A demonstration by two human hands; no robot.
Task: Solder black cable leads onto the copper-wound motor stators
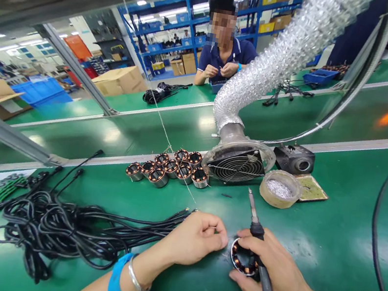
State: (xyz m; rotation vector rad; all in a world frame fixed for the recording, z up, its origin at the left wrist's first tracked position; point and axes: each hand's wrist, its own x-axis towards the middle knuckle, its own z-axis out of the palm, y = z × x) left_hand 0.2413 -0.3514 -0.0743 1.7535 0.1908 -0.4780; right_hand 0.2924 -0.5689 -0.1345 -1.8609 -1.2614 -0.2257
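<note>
A round motor stator wound with copper wire (243, 262) lies on the green tabletop (331, 238) near its front edge. The right hand (275, 273) rests on it, fingers curled around a black-handled soldering iron (261, 248), tip pointing away. The left hand (197, 238), just beside, is closed in a loose fist pinching black cable ends (170, 217). More copper-wound stators (170, 167) cluster beyond, by a silver extraction hose (265, 78).

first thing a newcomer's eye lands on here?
Likely the silvery ribbed duct sweeping down the middle to a grilled fan. Then, at the near edge, the right hand with a soldering iron over a copper-wound coil, and the black cable tangle on the left.
</note>
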